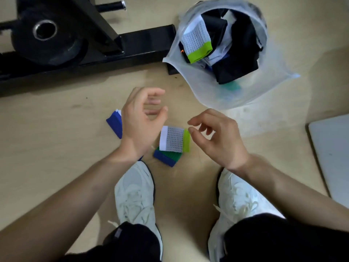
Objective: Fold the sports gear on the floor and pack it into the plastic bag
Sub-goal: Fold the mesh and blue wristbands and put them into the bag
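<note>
Both hands are empty, with fingers loosely curled. The left hand (140,120) and right hand (217,137) hover above the floor (66,129). The folded grey mesh piece (172,139) lies between them, white band to the left, lime band to the right, resting partly on a blue and green piece (166,157). The right fingertips (190,130) are just beside the lime edge; contact cannot be confirmed. A further blue piece (114,125) lies left of the left hand. The plastic bag (207,91) stands far and right, mouth open and part filled. Judgement: the right hand is nearer both the mesh piece and the bag.
</note>
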Demonstrator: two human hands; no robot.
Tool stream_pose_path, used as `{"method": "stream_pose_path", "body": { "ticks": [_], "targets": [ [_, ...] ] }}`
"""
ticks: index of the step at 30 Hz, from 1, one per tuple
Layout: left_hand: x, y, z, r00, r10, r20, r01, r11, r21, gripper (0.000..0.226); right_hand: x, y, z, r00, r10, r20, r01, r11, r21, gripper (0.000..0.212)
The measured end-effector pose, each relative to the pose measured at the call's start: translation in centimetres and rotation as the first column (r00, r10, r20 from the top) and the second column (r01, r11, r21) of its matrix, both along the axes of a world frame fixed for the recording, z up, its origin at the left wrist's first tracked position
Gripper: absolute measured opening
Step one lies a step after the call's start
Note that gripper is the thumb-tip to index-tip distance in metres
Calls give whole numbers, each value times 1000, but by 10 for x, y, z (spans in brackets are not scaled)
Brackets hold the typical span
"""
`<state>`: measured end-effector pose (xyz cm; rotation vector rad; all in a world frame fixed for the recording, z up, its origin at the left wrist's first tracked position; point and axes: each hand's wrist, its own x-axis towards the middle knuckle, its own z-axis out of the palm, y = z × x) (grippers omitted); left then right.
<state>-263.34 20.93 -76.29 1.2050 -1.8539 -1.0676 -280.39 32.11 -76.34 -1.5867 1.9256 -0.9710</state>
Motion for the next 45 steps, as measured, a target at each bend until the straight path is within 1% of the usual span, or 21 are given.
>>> {"method": "stream_pose_path", "body": {
  "ticks": [3, 5, 7, 10, 11, 13, 15, 17, 19, 21, 24, 26, 27, 28, 30, 34, 36, 39, 41, 43, 45],
  "targets": [
    [14, 11, -40, 963, -22, 269, -19, 989, 149, 28, 5, 5, -39, 999, 34, -8, -31, 974, 223, 19],
    [20, 13, -59, 888, -102, 449, -5, 973, 230, 35, 7, 6, -58, 998, 65, -22, -53, 938, 342, 30],
    [22, 14, -73, 811, -197, 550, 44, 960, 278, 43, 7, 4, -70, 993, 112, -48, -85, 922, 379, 41],
    [22, 15, -84, 737, -293, 609, 117, 943, 312, 46, 6, -6, -85, 966, 206, -155, -139, 923, 360, 49],
    [22, 15, -85, 732, -312, 605, 136, 938, 318, 45, 5, -10, -89, 958, 233, -169, -159, 917, 365, 49],
    [19, 15, -86, 754, -324, 571, 156, 933, 324, 39, 4, -19, -95, 950, 268, -158, -192, 906, 378, 49],
    [17, 16, -84, 782, -323, 534, 168, 933, 318, 32, 3, -25, -94, 952, 279, -124, -213, 899, 384, 49],
    [17, 17, -82, 824, -323, 466, 167, 923, 346, 24, 2, -27, -89, 967, 249, -49, -216, 909, 357, 41],
    [18, 18, -79, 887, -310, 343, 157, 899, 409, 18, 1, -23, -81, 981, 179, 76, -194, 924, 329, 27],
    [20, 20, -75, 922, -285, 261, 146, 882, 448, 17, 1, -15, -74, 978, 84, 189, -141, 939, 314, 19],
    [21, 24, -70, 944, -255, 210, 121, 858, 499, 27, 2, -2, -70, 940, -92, 328, -13, 952, 305, 15],
    [19, 29, -67, 962, -227, 152, 96, 801, 591, 34, 3, 5, -69, 901, -213, 377, 92, 945, 314, 14],
    [17, 32, -65, 971, -205, 123, 81, 763, 641, 34, 4, 8, -69, 884, -259, 389, 133, 938, 321, 15],
    [16, 36, -63, 977, -187, 101, 70, 731, 678, 31, 5, 11, -70, 869, -293, 399, 162, 930, 331, 15],
    [12, 41, -60, 984, -157, 81, 55, 709, 703, 27, 6, 16, -70, 843, -340, 417, 193, 914, 357, 15],
    [6, 47, -57, 992, -62, 109, -28, 738, 674, 18, 8, 21, -70, 823, -390, 414, 241, 898, 368, 19],
    [5, 50, -57, 990, -21, 141, -75, 766, 638, 17, 9, 21, -68, 834, -395, 386, 260, 897, 357, 22],
    [3, 51, -55, 980, 43, 196, -147, 818, 555, 19, 14, 21, -61, 862, -373, 344, 277, 914, 298, 34],
    [3, 50, -54, 970, 70, 231, -182, 844, 505, 21, 16, 22, -55, 866, -342, 364, 272, 934, 230, 42],
    [5, 48, -53, 966, 86, 244, -196, 859, 473, 22, 17, 24, -53, 900, -268, 343, 230, 962, 148, 41],
    [7, 48, -53, 967, 81, 243, -184, 880, 438, 23, 17, 26, -54, 949, -184, 255, 166, 982, 88, 33]
  ]
}}
